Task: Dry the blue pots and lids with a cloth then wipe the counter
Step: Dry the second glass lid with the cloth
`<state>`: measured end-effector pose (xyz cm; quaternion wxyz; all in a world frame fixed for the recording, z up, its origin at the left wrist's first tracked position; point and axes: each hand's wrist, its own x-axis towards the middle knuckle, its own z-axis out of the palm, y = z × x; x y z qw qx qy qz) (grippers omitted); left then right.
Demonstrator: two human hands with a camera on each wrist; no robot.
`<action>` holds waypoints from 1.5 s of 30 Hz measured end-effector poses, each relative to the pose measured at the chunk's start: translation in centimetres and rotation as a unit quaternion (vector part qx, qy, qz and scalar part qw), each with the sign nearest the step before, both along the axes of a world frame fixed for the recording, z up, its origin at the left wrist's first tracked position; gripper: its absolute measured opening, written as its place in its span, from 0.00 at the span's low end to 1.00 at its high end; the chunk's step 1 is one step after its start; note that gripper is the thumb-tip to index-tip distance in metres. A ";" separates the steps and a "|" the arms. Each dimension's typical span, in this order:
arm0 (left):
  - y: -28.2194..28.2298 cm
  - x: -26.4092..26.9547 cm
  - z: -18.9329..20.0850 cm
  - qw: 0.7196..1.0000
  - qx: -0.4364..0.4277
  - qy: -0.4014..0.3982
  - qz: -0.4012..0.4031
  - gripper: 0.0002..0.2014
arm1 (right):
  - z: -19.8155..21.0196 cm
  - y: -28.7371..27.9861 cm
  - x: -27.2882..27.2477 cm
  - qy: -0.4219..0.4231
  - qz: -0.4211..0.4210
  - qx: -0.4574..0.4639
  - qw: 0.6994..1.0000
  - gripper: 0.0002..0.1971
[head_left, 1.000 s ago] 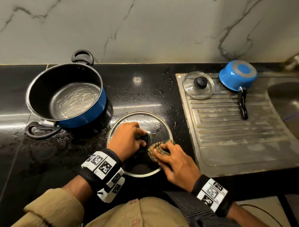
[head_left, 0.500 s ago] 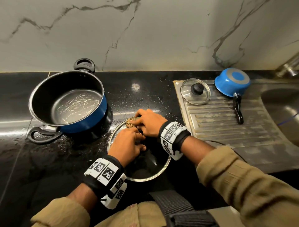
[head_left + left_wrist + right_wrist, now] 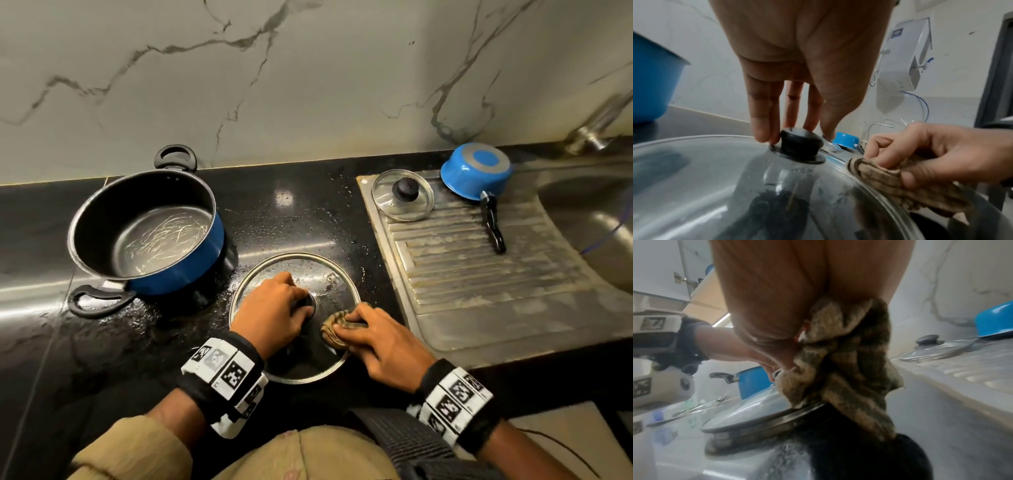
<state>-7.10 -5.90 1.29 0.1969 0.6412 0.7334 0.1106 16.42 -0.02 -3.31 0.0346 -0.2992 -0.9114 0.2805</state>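
Observation:
A large glass lid (image 3: 327, 274) (image 3: 715, 186) (image 3: 756, 407) lies dome up on the wet black counter (image 3: 291, 212). My left hand (image 3: 274, 310) (image 3: 793, 91) pinches its black knob (image 3: 801, 142) (image 3: 308, 303). My right hand (image 3: 383, 342) (image 3: 941, 151) grips a bunched striped brown cloth (image 3: 337, 330) (image 3: 900, 183) (image 3: 846, 363) and presses it on the lid's right rim. The big blue pot (image 3: 147, 229) stands upright at the left. A small glass lid (image 3: 402, 194) (image 3: 937, 348) and an upturned small blue saucepan (image 3: 476, 171) sit on the steel drainboard (image 3: 479, 274).
The sink basin (image 3: 596, 226) and a tap (image 3: 596, 133) are at the far right. A marble wall (image 3: 308, 75) backs the counter. Water droplets speckle the counter around the large lid. The counter's front edge runs just below my wrists.
My right hand has brought the cloth from the lid's far side, beyond the left hand, back to its near right rim. The left hand stays on the knob.

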 end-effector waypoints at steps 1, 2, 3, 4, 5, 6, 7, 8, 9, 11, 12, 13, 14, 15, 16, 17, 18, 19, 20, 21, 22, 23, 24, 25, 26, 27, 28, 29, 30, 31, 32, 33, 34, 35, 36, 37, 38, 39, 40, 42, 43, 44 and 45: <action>0.0 0.3 0.3 1.000 -0.009 0.027 -0.002 0.19 | -0.1 0.0 0.3 0.012 -0.004 -0.006 1.000 0.21; 0.1 0.6 0.5 0.998 -0.028 0.062 0.000 0.22 | -0.2 0.1 0.6 0.025 -0.012 -0.011 1.000 0.21; 0.2 1.0 0.7 0.994 -0.050 0.098 0.005 0.24 | -0.2 0.1 0.8 0.040 -0.024 -0.013 0.999 0.21; 0.3 1.4 0.9 0.990 -0.065 0.120 0.012 0.25 | -0.1 0.1 1.0 0.052 -0.038 -0.015 0.998 0.21; 0.5 1.9 1.0 0.989 -0.073 0.128 0.019 0.24 | -0.1 0.2 1.2 0.060 -0.051 -0.016 0.997 0.21; 0.6 2.1 1.1 0.989 -0.075 0.126 0.024 0.23 | 0.1 0.3 1.3 0.067 -0.064 -0.018 0.996 0.21; 0.7 2.2 1.2 0.990 -0.074 0.118 0.026 0.22 | 0.3 0.4 1.3 0.073 -0.078 -0.021 0.994 0.21; 0.8 2.3 1.1 0.991 -0.073 0.107 0.026 0.21 | 0.5 0.5 1.4 0.080 -0.089 -0.022 0.993 0.20; 0.8 2.2 1.1 0.992 -0.072 0.096 0.024 0.20 | 0.7 0.6 1.4 0.088 -0.099 -0.022 0.991 0.20; 0.7 1.9 1.1 0.994 -0.074 0.078 0.013 0.18 | 1.0 0.7 1.5 0.103 -0.111 -0.021 0.988 0.20; 0.6 1.7 1.1 0.995 -0.077 0.069 0.002 0.17 | 1.0 0.7 1.4 0.104 -0.111 -0.020 0.988 0.20; 0.4 1.5 1.2 0.995 -0.079 0.061 -0.009 0.16 | 1.0 0.7 1.3 0.101 -0.111 -0.021 0.988 0.20; 0.3 1.3 1.2 0.995 -0.080 0.056 -0.022 0.16 | 1.0 0.5 1.2 0.096 -0.108 -0.022 0.989 0.20; 0.1 1.1 1.2 0.995 -0.077 0.054 -0.039 0.16 | 0.9 0.3 1.1 0.090 -0.104 -0.023 0.990 0.20; -0.1 0.9 1.2 0.994 -0.071 0.053 -0.056 0.17 | 0.7 0.0 0.9 0.083 -0.100 -0.023 0.991 0.20; -0.2 0.8 1.2 0.994 -0.064 0.054 -0.074 0.18 | 0.6 -0.2 0.7 0.077 -0.097 -0.022 0.992 0.20; -0.4 0.6 1.2 0.993 -0.057 0.051 -0.091 0.19 | 0.4 -0.5 0.5 0.074 -0.096 -0.021 0.992 0.21; -0.5 0.5 1.1 0.992 -0.052 0.047 -0.108 0.19 | 0.3 -0.7 0.3 0.074 -0.097 -0.020 0.992 0.21; -0.5 0.3 1.1 0.990 -0.049 0.045 -0.126 0.20 | 0.2 -0.9 0.1 0.076 -0.099 -0.018 0.992 0.21; -0.6 0.1 1.0 0.988 -0.048 0.046 -0.143 0.20 | 0.1 -1.1 0.0 0.077 -0.097 -0.015 0.992 0.21; -0.7 -0.2 1.0 0.986 -0.048 0.045 -0.153 0.21 | 0.0 -1.4 -0.1 0.075 -0.093 -0.010 0.993 0.21; -0.7 -0.4 0.9 0.986 -0.046 0.046 -0.151 0.23 | -0.1 -1.6 -0.3 0.068 -0.086 -0.003 0.994 0.21; -0.8 -0.7 0.9 0.988 -0.043 0.051 -0.140 0.24 | -0.3 -1.9 -0.4 0.060 -0.078 0.004 0.995 0.22; -0.9 -0.8 1.1 0.990 -0.041 0.056 -0.125 0.25 | -0.4 -2.1 -0.4 0.050 -0.070 0.011 0.996 0.22; -0.9 -1.0 1.1 0.992 -0.042 0.059 -0.107 0.25 | -0.4 -2.2 -0.5 0.040 -0.065 0.015 0.997 0.22; -0.8 -1.0 1.1 0.993 -0.041 0.058 -0.093 0.24 | -0.4 -2.2 -0.5 0.029 -0.061 0.017 0.998 0.23; -0.8 -1.0 1.0 0.994 -0.038 0.053 -0.085 0.23 | -0.2 -2.1 -0.7 0.018 -0.058 0.018 0.998 0.23; -0.7 -1.0 0.9 0.995 -0.034 0.045 -0.078 0.22 | -0.1 -1.7 -1.0 0.007 -0.053 0.021 0.998 0.23; -0.6 -1.0 0.8 0.996 -0.027 0.038 -0.075 0.20 | 0.2 -1.1 -1.5 -0.003 -0.048 0.026 0.998 0.22; -0.4 -1.0 0.5 0.996 -0.023 0.035 -0.074 0.18 | 0.5 -0.4 -2.1 -0.012 -0.044 0.033 0.998 0.22; -0.3 -1.0 0.3 0.996 -0.022 0.036 -0.076 0.17 | 0.9 0.5 -2.9 -0.019 -0.039 0.036 0.998 0.21; -0.2 -0.9 0.1 0.996 -0.021 0.038 -0.078 0.15 | 1.3 1.5 -3.8 -0.025 -0.033 0.033 0.999 0.21; -0.1 -1.0 0.0 0.996 -0.020 0.036 -0.077 0.14 | 1.7 2.7 -4.8 -0.031 -0.024 0.025 0.999 0.22; -0.1 -1.0 -0.1 0.996 -0.016 0.031 -0.077 0.12 | 2.2 3.8 -6.0 -0.039 -0.010 0.018 0.999 0.22; 0.0 -1.0 -0.2 0.997 -0.011 0.025 -0.075 0.10 | 2.4 5.0 -7.4 -0.049 0.010 0.015 0.999 0.24; 0.0 -1.0 -0.2 0.997 -0.003 0.020 -0.070 0.08 | 2.7 6.1 -8.9 -0.061 0.033 0.015 0.997 0.24; -0.1 -1.0 -0.3 0.998 0.001 0.017 -0.065 0.07 | 2.7 7.1 -10.5 -0.072 0.054 0.014 0.996 0.24; 0.0 -1.0 -0.3 0.998 0.003 0.013 -0.064 0.07 | 2.8 7.8 -12.1 -0.081 0.074 0.013 0.994 0.24; -0.1 -0.9 -0.2 0.998 0.003 0.007 -0.065 0.07 | 2.8 8.4 -13.6 -0.091 0.095 0.013 0.991 0.23; 0.0 -0.6 0.2 0.998 -0.004 0.007 -0.066 0.08 | 3.0 9.0 -15.7 -0.118 0.133 0.024 0.984 0.22; 0.0 -0.5 0.3 0.998 -0.007 0.012 -0.058 0.07 | 3.2 9.1 -16.2 -0.130 0.145 0.030 0.980 0.21; 0.0 -0.4 0.5 0.998 -0.012 0.018 -0.051 0.08 | 3.1 9.2 -16.3 -0.135 0.150 0.032 0.979 0.21; 0.0 -0.2 0.6 0.999 -0.016 0.023 -0.045 0.08 | 3.1 9.2 -15.9 -0.130 0.150 0.032 0.980 0.21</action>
